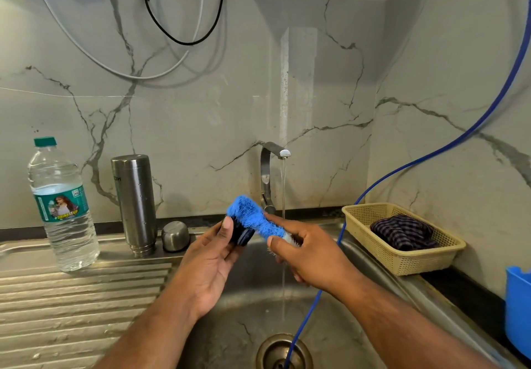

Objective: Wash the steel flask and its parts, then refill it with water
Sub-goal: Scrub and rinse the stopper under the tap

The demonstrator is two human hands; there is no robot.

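- Left hand (pixel 211 259): fingers clamped round dark flask stopper (pixel 240 233).
- Right hand (pixel 311 253): grips blue brush (pixel 248 213); long axis slants up-left, bristles touching stopper.
- Steel flask (pixel 135 204): upright, well left.

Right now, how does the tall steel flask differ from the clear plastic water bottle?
The tall steel flask is opaque, bare metal; the clear plastic bottle shows water and wears a green label. The bottle has a green cap; the flask shows none. Both stand on the ridged steel drainboard.
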